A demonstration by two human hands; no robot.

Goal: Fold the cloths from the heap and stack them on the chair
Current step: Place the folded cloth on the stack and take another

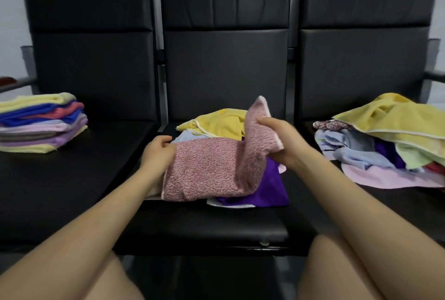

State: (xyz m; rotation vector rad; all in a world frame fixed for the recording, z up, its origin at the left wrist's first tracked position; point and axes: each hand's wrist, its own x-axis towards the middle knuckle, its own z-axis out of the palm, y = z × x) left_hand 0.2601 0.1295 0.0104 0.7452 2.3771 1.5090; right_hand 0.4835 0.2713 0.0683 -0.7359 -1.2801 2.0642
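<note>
While left hand (157, 152) pinches pink cloth (204, 169) edge, right hand (277, 140) grips lifted end, fingers curled.

The pink cloth (207, 169) covers most of the purple cloth (272, 186) and a pale blue cloth (190, 136) beneath it. The left hand (157, 153) has its fingertips tucked behind the pink cloth's edge; their grip cannot be seen. The yellow towel (395, 119) hides much of the heap (375, 147) on the right chair, and the frame's right edge cuts that heap off. The folded stack (41, 123) is cut by the left edge. The count of cloths in it is uncertain.
</note>
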